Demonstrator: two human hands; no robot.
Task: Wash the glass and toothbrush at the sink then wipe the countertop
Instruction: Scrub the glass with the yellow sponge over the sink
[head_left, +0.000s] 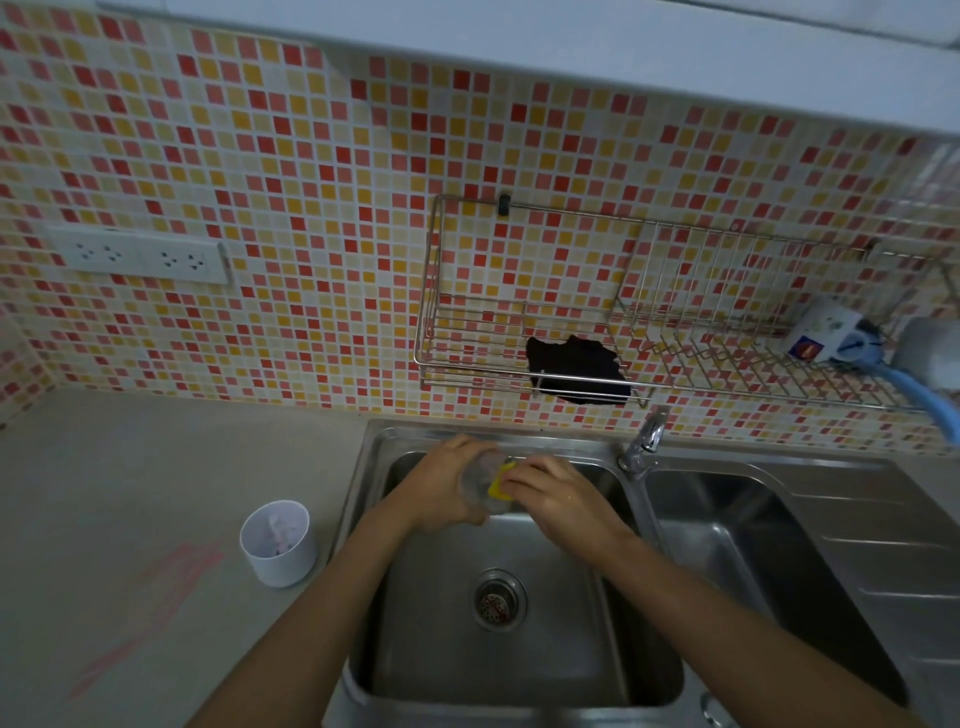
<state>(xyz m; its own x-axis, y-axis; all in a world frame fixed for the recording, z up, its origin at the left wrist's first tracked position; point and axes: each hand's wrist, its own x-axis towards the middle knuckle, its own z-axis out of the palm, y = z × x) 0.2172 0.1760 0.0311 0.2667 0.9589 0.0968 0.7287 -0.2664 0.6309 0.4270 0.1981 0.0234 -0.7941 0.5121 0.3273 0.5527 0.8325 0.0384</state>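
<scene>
Gripping glass, left hand curled

Cup on countertop, left of sink; rack behind.

My left hand grips a clear, smooth drinking glass; my right hand presses a yellow spongy pad to it. Brushed stainless-steel double sink, matt beige stone-like countertop, matt white plastic cup, glossy mosaic tiles, shiny wire rack.
</scene>
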